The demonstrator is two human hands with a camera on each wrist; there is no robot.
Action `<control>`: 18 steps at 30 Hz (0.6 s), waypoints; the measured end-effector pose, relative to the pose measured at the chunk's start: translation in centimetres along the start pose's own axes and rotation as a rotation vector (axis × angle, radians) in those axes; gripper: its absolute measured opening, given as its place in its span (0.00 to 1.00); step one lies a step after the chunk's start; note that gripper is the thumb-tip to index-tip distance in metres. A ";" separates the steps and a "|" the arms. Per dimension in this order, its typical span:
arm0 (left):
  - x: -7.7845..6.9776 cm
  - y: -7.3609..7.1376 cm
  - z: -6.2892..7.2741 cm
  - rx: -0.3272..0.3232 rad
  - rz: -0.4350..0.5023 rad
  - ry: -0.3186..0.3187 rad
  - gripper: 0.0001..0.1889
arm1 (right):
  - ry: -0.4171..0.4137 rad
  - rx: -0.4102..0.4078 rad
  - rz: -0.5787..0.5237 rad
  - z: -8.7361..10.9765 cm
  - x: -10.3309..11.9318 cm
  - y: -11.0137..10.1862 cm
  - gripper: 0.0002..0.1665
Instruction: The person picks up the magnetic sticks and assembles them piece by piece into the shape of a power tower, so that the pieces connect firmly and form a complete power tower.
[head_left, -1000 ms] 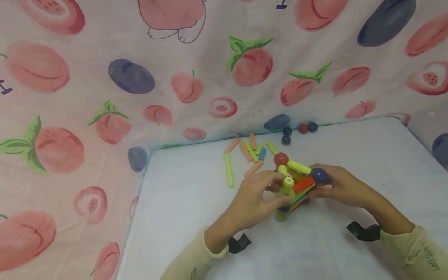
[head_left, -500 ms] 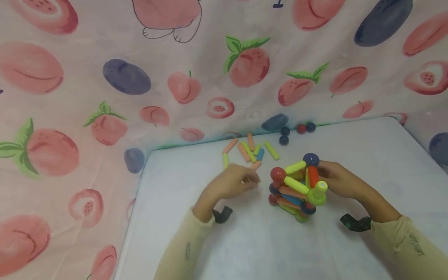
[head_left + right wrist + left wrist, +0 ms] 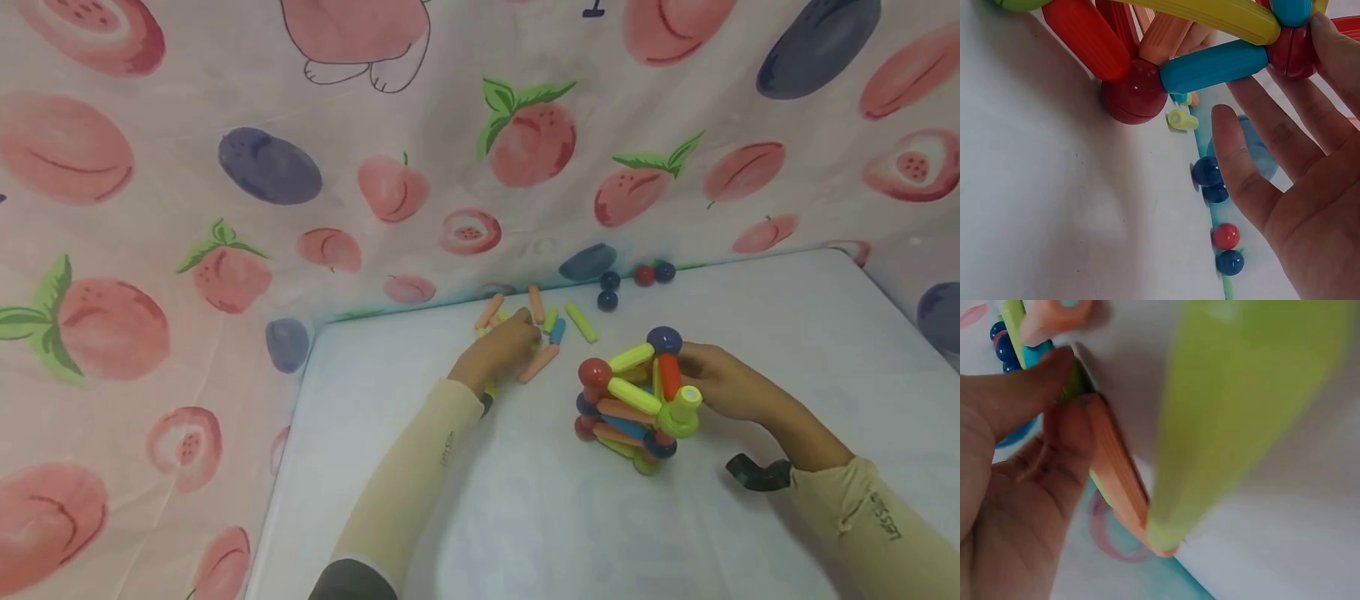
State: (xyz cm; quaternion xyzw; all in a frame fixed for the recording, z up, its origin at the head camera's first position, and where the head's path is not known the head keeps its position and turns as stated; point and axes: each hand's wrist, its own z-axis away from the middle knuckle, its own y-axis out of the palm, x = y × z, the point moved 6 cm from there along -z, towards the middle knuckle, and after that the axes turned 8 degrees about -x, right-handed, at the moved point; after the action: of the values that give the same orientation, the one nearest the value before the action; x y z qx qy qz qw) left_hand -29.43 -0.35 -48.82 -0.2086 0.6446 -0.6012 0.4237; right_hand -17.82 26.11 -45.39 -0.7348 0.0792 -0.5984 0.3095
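A frame of magnetic rods and balls (image 3: 633,396) stands on the right half of the table, with a short yellow-green rod (image 3: 686,402) upright on one corner. My right hand (image 3: 723,379) holds its right side. The right wrist view shows the thumb at a red ball (image 3: 1291,53) and fingers behind, beside a blue rod (image 3: 1216,67). My left hand (image 3: 502,342) is among the loose rods at the back. Its thumb and index finger pinch a yellow-green magnetic rod (image 3: 1072,386), mostly hidden, beside an orange rod (image 3: 1116,462).
Around the left hand lie loose rods, among them an orange rod (image 3: 538,364), a blue rod (image 3: 557,331) and a yellow-green rod (image 3: 581,322). Several balls, including a red ball (image 3: 644,276), sit along the back edge before a fruit-print cloth (image 3: 450,125).
My left hand has let go of the frame and moved back and left to the loose rods. The frame has turned, its short upright rod now on the right; my right hand stays on it.
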 end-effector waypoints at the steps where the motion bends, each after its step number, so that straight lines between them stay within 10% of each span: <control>1: 0.2 0.0 0.0 0.005 0.003 -0.012 0.13 | -0.006 0.000 0.002 0.0 0.0 0.0 0.21; 12: 0.3 0.0 1.4 0.010 0.015 0.052 0.15 | -0.023 0.027 -0.024 -0.4 0.6 0.4 0.16; 18: -2.7 -5.2 4.6 -0.299 0.414 0.033 0.13 | -0.041 0.024 -0.051 -0.3 0.8 0.4 0.16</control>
State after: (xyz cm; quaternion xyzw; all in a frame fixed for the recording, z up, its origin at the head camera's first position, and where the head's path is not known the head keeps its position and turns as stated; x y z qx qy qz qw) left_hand -25.51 -2.01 -42.74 -0.1226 0.7622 -0.4031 0.4914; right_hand -17.77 25.33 -44.91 -0.7449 0.0468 -0.5919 0.3043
